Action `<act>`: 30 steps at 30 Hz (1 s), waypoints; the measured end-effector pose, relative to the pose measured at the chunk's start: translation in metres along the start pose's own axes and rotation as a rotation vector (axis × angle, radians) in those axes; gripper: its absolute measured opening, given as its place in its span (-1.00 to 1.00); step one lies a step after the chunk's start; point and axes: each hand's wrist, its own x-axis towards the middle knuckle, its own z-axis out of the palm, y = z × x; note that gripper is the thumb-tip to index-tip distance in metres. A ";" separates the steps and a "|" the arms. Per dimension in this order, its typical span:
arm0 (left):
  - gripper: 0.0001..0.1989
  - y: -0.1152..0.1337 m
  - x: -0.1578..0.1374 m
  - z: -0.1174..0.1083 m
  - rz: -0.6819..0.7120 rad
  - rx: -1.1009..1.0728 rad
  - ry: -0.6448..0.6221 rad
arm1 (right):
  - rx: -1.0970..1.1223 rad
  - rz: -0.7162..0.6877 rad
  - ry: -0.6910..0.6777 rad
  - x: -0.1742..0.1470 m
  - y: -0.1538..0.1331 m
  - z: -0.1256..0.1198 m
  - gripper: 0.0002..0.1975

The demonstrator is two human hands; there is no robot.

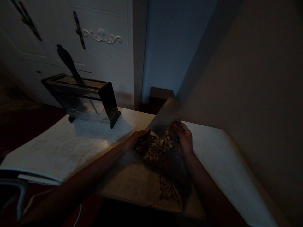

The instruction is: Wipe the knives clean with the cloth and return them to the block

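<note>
Two bare forearms come in from the lower edge of the dim view; no sleeve, cuff or glove shows anywhere on them up to the frame's edge; the left hand [139, 142] carries no visible ring, watch or band; the right hand [184, 138] is likewise uncovered, its wrist plain; the light is too low to tell finer marks on fingers or nails.

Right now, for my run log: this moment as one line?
left hand: grips cleaver handle | right hand: presses patterned cloth to blade | knife block: behind-left on table
</note>
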 end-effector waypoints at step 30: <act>-0.67 0.024 -0.014 -0.023 0.009 0.258 0.093 | 0.070 0.007 0.154 0.024 -0.007 -0.028 -0.58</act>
